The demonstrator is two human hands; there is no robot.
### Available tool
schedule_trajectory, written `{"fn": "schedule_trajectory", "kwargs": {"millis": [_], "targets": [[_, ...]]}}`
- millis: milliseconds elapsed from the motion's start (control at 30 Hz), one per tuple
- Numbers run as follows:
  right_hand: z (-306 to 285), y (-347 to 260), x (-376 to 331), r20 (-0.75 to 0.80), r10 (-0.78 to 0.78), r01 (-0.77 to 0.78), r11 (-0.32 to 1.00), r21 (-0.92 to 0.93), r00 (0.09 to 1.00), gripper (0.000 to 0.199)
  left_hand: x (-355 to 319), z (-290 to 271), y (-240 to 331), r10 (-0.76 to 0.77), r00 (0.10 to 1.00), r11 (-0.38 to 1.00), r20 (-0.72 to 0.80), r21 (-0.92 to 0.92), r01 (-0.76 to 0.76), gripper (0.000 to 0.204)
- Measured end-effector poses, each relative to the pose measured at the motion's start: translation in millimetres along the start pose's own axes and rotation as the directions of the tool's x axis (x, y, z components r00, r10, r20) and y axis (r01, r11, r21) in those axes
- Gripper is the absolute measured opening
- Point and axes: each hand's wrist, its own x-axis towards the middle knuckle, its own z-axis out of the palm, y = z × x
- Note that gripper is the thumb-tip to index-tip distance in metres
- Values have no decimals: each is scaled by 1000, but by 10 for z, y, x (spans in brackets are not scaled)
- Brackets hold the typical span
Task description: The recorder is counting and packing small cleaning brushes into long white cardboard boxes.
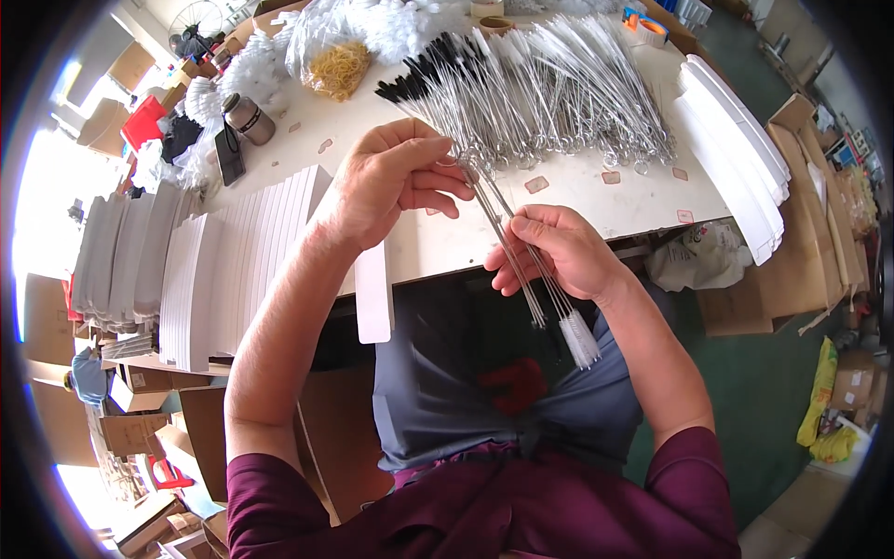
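In front of my chest I hold a small bunch of wire-handled cleaning brushes, slanting down to the right. My left hand pinches the looped wire ends at the top. Lower down, my right hand is closed around the wire shafts, thumb on top. A white bristle head hangs below that hand; a dark one beside it is hard to make out. Beyond my hands a wide pile of similar brushes lies on the table, loops toward me, with black and white bristles at the far end.
White flat cartons stand in rows at left; more white cartons lie at right. One white strip overhangs the table edge. Farther back are yellow rubber bands, a tape dispenser, a phone and a flask.
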Motion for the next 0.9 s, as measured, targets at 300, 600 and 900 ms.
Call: {"fn": "schedule_trajectory", "kwargs": {"millis": [300,600,900], "targets": [[-296,301,-71,-286,-214,103,928,-358,934,31,-213,-130,210,103,994,992,-36,-63,-105,18],[-118,187,-322,-447,-143,145,989,-31,883,29,-813,386,484,511,851,858,-120,127,-497,18],[152,233,-223,-525,-24,207,934,292,851,28,-1057,836,-89,613,651,487,448,435,-758,14]]}}
